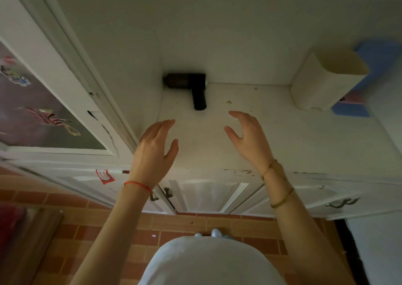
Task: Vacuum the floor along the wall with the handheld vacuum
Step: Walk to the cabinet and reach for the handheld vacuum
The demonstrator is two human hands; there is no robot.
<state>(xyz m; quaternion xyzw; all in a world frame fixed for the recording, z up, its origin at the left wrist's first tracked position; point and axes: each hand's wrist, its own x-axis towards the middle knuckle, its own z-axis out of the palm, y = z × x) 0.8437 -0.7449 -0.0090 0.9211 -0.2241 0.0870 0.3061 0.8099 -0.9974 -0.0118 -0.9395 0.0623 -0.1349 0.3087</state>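
The black handheld vacuum (188,84) lies on the white cabinet top (217,154), pushed into the back left corner against the wall, its handle pointing toward me. My left hand (155,148) hovers above the cabinet top, below and left of the vacuum, fingers spread and empty. My right hand (248,137) is raised a little right of the handle, fingers apart, holding nothing. Neither hand touches the vacuum. The brick-patterned floor (174,226) shows below the cabinet front.
A cream container (326,82) stands at the back right of the cabinet top, with a blue object (352,110) behind it. A tall white cupboard with a glass door (43,110) rises on the left. Crumbs (228,101) dot the top. Cabinet doors with handles (167,192) face me.
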